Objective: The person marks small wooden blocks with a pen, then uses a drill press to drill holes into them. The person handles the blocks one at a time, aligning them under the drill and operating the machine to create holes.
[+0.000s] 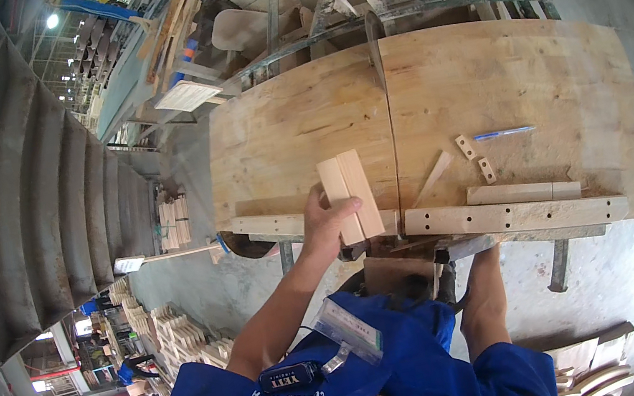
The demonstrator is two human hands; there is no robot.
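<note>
My left hand (323,224) is closed around two short pale wooden blocks (357,182), pressed side by side, with the thumb across their front. The blocks are held up over the near edge of a plywood saw table (305,132). My right forearm (484,300) reaches down to the table's front edge, right of the middle. That hand's fingers are hidden under the edge, so what they touch cannot be made out. Beside the blocks, a long dark slot runs through the tabletop, with a thin upright metal plate (374,48) at its far end.
A wooden fence strip with dark holes (515,215) lines the near right edge. Behind it lie a loose batten (524,191), a wooden wedge (435,177), small drilled blocks (486,169) and a blue pen (503,133). Stacked wood pieces (180,334) stand on the floor at left.
</note>
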